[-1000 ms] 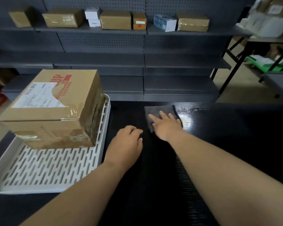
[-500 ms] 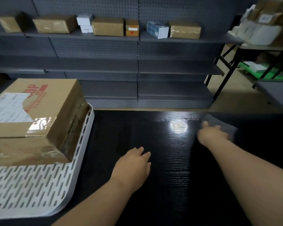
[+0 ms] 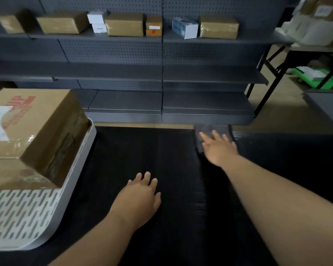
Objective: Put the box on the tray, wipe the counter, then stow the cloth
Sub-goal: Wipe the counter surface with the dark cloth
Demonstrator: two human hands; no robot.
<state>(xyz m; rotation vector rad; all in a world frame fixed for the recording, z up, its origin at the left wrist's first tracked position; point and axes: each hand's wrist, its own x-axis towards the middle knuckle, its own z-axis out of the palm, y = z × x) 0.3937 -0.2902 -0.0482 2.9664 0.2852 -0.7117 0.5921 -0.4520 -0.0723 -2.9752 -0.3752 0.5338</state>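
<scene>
- Left hand (image 3: 138,196) rests flat and empty, fingers spread, mid-surface (image 3: 171,154).
- Box (image 3: 33,135) sits on the tray (image 3: 23,214) at the left edge: done.
- Right hand (image 3: 218,148), open, presses the cloth (image 3: 210,129) at the far edge; wiping underway, stowing left.

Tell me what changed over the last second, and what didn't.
The right hand, flat on the grey cloth, swept it right along the counter's far edge, then partway back left. Nothing was grasped or released. The left hand stayed resting on the counter, the box on the tray.
</scene>
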